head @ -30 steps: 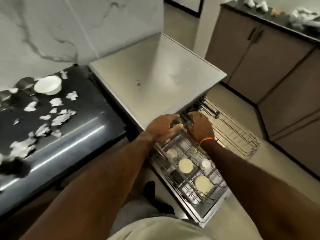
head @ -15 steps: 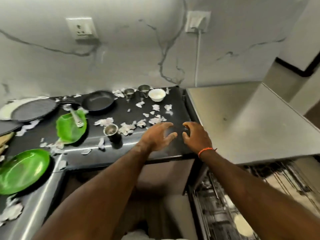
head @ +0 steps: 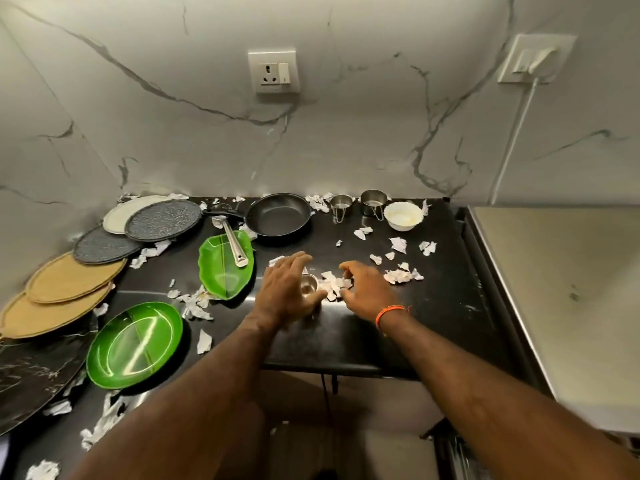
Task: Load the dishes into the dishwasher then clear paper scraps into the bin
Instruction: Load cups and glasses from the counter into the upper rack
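1. Two hands over the counter, left hand [head: 284, 289] and right hand [head: 363, 292].
2. Two green plates: a round one [head: 133, 344] and a leaf-shaped one [head: 225, 268].
3. Two tan mats [head: 74, 277], overlapping.
4. Two speckled grey plates [head: 162, 220].
5. One black frying pan [head: 278, 214].
6. Three small steel cups: two at the back [head: 373, 201], one [head: 308, 285] between the hands.
7. One white bowl [head: 403, 214].
8. Paper scraps [head: 398, 276]: too many to count.

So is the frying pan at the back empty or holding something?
Empty: the black frying pan sits upright, its bare dark base fully visible.
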`<state>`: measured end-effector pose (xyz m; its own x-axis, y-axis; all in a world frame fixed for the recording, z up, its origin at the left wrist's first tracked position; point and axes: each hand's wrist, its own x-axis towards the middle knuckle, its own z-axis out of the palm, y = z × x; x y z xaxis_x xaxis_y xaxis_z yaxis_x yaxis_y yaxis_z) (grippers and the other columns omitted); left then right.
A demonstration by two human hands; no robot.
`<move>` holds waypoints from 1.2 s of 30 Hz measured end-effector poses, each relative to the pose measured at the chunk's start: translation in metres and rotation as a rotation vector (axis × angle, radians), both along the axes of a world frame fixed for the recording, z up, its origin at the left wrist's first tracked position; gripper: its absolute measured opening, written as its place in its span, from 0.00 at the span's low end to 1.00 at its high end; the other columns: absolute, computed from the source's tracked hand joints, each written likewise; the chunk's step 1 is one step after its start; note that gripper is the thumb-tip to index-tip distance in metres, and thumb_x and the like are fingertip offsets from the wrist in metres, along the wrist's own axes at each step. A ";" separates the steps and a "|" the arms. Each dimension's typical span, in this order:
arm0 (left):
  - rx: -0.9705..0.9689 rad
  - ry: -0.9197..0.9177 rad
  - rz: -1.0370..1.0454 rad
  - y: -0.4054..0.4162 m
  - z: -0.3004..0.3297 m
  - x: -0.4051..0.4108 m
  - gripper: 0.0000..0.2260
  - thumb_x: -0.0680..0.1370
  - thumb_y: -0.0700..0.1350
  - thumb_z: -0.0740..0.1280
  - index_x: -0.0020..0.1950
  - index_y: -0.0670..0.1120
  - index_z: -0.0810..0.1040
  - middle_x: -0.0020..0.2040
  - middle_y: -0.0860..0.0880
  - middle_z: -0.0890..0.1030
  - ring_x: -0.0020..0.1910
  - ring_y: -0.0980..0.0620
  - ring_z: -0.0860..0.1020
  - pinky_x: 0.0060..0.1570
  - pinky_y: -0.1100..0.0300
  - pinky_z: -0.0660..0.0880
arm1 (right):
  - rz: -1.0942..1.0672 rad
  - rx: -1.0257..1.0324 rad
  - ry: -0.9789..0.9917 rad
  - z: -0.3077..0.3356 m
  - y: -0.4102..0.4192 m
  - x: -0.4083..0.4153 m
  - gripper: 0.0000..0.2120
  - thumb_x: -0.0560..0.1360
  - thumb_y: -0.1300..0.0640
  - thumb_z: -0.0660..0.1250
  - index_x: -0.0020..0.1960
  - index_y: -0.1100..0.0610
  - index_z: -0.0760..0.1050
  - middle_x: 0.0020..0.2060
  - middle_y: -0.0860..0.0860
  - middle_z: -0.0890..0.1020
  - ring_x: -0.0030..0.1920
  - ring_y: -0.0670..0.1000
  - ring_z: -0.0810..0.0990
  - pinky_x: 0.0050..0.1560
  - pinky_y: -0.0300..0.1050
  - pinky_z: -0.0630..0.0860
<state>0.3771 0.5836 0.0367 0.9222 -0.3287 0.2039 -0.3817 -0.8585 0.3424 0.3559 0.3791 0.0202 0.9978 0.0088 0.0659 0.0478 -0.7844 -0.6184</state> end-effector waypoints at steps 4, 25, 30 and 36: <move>0.016 0.152 0.136 0.015 -0.021 0.002 0.41 0.65 0.65 0.77 0.73 0.50 0.69 0.72 0.49 0.72 0.72 0.46 0.69 0.69 0.49 0.66 | 0.074 -0.070 0.114 -0.013 0.030 0.013 0.25 0.72 0.55 0.68 0.69 0.48 0.72 0.60 0.50 0.81 0.62 0.55 0.77 0.64 0.51 0.74; -0.677 0.470 0.070 -0.068 -0.005 -0.032 0.21 0.67 0.56 0.77 0.55 0.49 0.81 0.47 0.52 0.85 0.46 0.52 0.84 0.46 0.56 0.81 | -0.034 0.197 0.048 0.008 -0.037 -0.060 0.30 0.70 0.51 0.78 0.68 0.48 0.70 0.60 0.45 0.77 0.58 0.48 0.77 0.59 0.44 0.74; -0.839 0.627 -0.094 -0.143 0.024 -0.074 0.05 0.77 0.48 0.73 0.51 0.50 0.83 0.46 0.49 0.86 0.48 0.49 0.84 0.51 0.50 0.81 | -0.212 0.368 -0.039 0.016 -0.097 -0.112 0.37 0.68 0.48 0.80 0.72 0.49 0.67 0.58 0.44 0.76 0.56 0.45 0.78 0.60 0.42 0.76; -0.835 0.861 -0.284 -0.235 0.026 -0.116 0.13 0.77 0.53 0.71 0.52 0.45 0.85 0.51 0.38 0.85 0.46 0.46 0.82 0.48 0.51 0.76 | -0.482 0.414 -0.190 0.020 -0.173 -0.182 0.32 0.66 0.52 0.81 0.64 0.49 0.69 0.54 0.46 0.80 0.51 0.45 0.80 0.56 0.38 0.77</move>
